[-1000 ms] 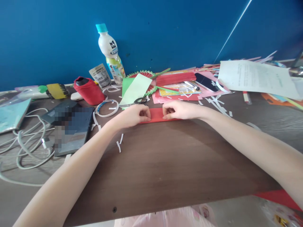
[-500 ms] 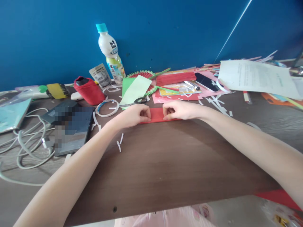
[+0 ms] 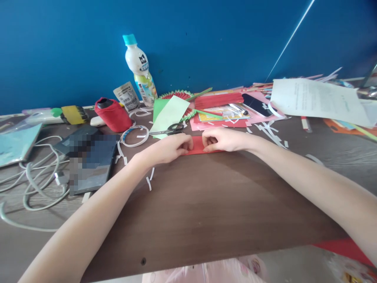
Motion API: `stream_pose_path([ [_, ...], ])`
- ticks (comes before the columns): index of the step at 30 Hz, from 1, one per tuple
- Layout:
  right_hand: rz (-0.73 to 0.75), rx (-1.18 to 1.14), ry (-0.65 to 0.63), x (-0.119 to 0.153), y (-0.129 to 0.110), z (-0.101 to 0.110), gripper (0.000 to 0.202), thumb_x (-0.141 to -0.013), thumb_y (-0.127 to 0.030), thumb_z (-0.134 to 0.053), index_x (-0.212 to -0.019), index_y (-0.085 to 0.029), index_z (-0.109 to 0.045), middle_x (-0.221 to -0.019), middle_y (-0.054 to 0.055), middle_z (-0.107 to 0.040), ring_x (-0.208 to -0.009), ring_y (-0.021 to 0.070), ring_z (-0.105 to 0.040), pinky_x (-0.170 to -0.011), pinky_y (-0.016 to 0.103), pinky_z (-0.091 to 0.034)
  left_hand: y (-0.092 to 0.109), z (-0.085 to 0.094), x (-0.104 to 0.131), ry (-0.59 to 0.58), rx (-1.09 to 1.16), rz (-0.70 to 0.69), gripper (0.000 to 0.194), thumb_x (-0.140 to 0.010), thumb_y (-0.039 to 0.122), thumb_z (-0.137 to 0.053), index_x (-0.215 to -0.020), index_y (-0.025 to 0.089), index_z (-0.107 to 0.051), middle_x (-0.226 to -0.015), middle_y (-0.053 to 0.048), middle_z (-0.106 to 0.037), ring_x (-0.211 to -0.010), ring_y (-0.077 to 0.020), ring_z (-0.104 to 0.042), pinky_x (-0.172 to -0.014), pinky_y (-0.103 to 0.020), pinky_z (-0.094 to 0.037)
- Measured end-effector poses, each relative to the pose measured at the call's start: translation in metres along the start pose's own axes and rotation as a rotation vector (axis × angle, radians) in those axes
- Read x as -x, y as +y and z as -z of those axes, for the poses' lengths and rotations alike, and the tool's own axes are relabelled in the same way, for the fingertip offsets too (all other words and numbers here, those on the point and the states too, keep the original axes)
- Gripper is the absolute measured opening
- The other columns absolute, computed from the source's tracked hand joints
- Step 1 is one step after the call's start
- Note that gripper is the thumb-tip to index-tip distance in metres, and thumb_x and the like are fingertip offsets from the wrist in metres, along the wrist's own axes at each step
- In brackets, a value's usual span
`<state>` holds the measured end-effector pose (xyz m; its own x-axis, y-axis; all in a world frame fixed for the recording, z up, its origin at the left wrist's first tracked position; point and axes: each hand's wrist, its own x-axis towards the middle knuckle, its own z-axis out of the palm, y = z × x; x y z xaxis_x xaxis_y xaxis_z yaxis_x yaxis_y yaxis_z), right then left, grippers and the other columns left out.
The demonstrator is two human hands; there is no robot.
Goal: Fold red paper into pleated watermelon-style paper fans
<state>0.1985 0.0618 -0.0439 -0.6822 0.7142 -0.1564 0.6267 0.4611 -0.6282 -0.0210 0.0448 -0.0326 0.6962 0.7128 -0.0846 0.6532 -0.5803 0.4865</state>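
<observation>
Head view: your left hand [image 3: 172, 149] and right hand [image 3: 226, 139] face each other over a red paper strip [image 3: 198, 146], which lies on the brown table [image 3: 203, 204], its middle exposed between them. The fingers and thumbs of both hands curl downward, tips at the strip; whether they pinch it or merely press on it cannot be told for certain at this angle. Beyond your left hand, scissors [image 3: 176, 127] (dark-handled) lie at the near edge of a pale green sheet [image 3: 171, 113]; farther left rests a ring of tape [image 3: 134, 146]. Beyond your right hand lie a stacked red paper bundle [image 3: 219, 101] and white paper scraps [image 3: 272, 135]. A bottle [image 3: 141, 72] stands by the blue wall [image 3: 206, 43].
</observation>
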Motion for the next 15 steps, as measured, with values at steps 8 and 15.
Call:
stream_pose_path([
  [8, 0.023, -0.005, -0.003, -0.0015, 0.0008, -0.0001, 0.023, -0.074, -0.042, -0.057, -0.076, -0.02, -0.052, -0.071, -0.001, -0.05, -0.062, 0.0114, -0.044, -0.054, 0.024, -0.032, -0.0005, -0.0005, 0.0005, -0.016, 0.002, -0.093, 0.027, -0.076, 0.01, -0.039, -0.095, 0.019, -0.057, -0.093, -0.003, -0.055, -0.083, -0.0135, -0.051, -0.074, -0.025, -0.041],
  [15, 0.012, 0.034, 0.069, -0.0022, -0.0037, -0.0061, 0.021, -0.075, -0.041, -0.056, -0.074, -0.02, -0.051, -0.073, -0.001, -0.051, -0.062, 0.0112, -0.044, -0.054, 0.024, -0.031, -0.0046, 0.0008, -0.0002, -0.038, 0.061, -0.064, 0.029, -0.08, 0.017, -0.042, -0.1, 0.023, -0.063, -0.095, -0.002, -0.052, -0.082, -0.0124, -0.053, -0.075, -0.024, -0.041],
])
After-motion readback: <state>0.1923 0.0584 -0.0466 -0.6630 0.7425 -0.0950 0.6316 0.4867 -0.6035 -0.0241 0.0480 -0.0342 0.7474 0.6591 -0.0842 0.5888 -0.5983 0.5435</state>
